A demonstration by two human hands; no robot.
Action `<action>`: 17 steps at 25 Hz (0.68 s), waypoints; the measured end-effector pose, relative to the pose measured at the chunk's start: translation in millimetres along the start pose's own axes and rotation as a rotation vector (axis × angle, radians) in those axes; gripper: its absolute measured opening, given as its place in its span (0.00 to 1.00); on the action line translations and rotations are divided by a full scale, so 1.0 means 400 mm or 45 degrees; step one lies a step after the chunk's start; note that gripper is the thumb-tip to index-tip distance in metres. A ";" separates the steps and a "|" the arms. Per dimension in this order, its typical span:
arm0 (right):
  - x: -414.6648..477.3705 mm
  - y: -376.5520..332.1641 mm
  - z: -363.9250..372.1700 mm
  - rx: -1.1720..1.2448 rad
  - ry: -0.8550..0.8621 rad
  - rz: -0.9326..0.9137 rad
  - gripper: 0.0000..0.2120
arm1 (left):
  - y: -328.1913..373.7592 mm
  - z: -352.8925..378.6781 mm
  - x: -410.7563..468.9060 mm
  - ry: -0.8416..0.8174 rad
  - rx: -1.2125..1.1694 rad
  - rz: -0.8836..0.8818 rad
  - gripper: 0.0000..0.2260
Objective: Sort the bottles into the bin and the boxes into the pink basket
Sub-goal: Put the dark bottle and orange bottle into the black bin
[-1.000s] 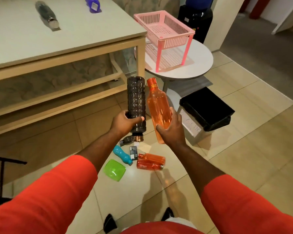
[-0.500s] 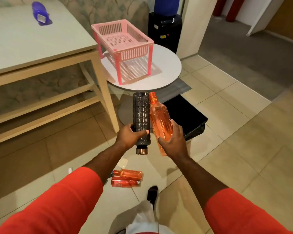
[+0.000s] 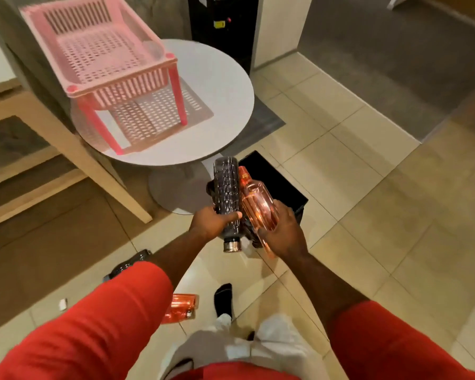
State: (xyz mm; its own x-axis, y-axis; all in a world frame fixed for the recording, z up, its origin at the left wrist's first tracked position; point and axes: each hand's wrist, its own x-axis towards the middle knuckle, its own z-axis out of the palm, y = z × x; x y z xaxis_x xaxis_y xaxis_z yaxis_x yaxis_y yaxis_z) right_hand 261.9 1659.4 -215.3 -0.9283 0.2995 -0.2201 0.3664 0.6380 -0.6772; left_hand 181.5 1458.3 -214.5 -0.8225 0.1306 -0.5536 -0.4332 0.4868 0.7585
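Note:
My left hand (image 3: 213,222) grips a dark ribbed bottle (image 3: 226,193), held cap down with its silver cap near my wrist. My right hand (image 3: 281,231) holds an orange bottle (image 3: 257,205) with its neck pointing away from me. Both bottles hang side by side over the black bin (image 3: 283,185) on the floor, which they partly hide. The pink basket (image 3: 104,50) stands empty on its legs on the round white table (image 3: 220,86), beyond and left of the bin.
Two more orange bottles (image 3: 180,308) and a dark bottle (image 3: 130,263) lie on the tiled floor by my left sleeve. A wooden table leg (image 3: 104,171) stands left. A black dispenser (image 3: 221,26) is behind the round table. My socked foot (image 3: 223,297) is below my hands.
I have stepped forward towards the bin. Both hands carried their bottles from short of the bin to above it; the basket and round table now appear closer.

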 end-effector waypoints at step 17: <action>0.592 0.299 0.047 -0.047 -0.396 0.087 0.36 | 0.030 0.402 0.498 0.198 -0.033 -0.421 0.27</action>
State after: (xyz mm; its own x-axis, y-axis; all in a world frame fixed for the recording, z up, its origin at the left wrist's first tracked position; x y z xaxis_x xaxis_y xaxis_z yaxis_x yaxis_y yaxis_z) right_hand 84.7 1793.4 -361.6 -0.8742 0.1149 -0.4719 0.4251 0.6508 -0.6291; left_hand 71.6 1629.0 -370.8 -0.6816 -0.1643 -0.7131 -0.6929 0.4583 0.5566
